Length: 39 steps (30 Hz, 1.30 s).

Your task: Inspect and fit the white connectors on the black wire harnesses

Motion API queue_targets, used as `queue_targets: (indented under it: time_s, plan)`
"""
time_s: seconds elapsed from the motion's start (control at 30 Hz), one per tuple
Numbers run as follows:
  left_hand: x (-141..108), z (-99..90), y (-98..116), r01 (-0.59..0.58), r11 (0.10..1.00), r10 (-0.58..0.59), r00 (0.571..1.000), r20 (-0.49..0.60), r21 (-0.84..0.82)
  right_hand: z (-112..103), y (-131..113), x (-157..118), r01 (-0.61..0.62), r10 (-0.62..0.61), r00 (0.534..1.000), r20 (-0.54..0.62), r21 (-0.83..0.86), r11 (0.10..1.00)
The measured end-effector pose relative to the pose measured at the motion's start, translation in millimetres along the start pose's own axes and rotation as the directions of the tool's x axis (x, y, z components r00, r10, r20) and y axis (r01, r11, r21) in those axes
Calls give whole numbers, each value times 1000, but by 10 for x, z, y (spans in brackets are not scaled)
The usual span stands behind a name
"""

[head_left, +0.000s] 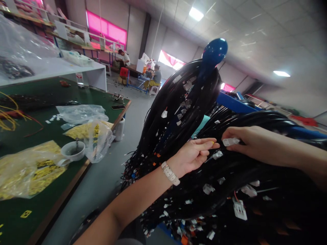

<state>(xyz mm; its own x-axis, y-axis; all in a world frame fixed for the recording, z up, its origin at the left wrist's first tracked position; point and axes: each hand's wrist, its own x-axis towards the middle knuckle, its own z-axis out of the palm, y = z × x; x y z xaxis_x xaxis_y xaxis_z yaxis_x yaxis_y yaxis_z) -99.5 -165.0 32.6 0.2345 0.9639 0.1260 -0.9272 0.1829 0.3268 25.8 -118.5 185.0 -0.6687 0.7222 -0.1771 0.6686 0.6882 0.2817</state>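
Observation:
In front of the hanging black cables (176,115), my left hand (195,153), with a white band at the wrist, pinches a small yellow piece (213,143) between thumb and fingertip. My right hand (240,140) comes in from the right edge and grips a clear white connector (230,141) by its side. The two hands are close together, with a narrow gap between the yellow piece and the connector. More white connectors, one of them (239,209) at the lower right, hang among the cables.
Left of the cables stands a green table (53,127) with bags of yellow parts (48,170), a white cup (73,151) and a phone (118,107). A blue rack bar (235,103) with a rounded blue end (215,51) holds the cables. Two people sit farther back.

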Motion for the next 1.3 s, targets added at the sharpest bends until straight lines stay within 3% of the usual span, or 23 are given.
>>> queue_targets:
  time_s: [0.5,0.97,1.3]
  plan:
    - [3,46,-21,65,991,-64,998,11,-121,3,-37,-14,-11,12,1000,25,-13,1000]
    - [7,72,-52,-21,1000,22,998,63,-17,-8,-48,-17,-2,3,1000,20,-12,1000]
    - [10,50,-7,-13,1000,14,996,85,-14,6,-40,0,-28,29,999,45,-18,999]
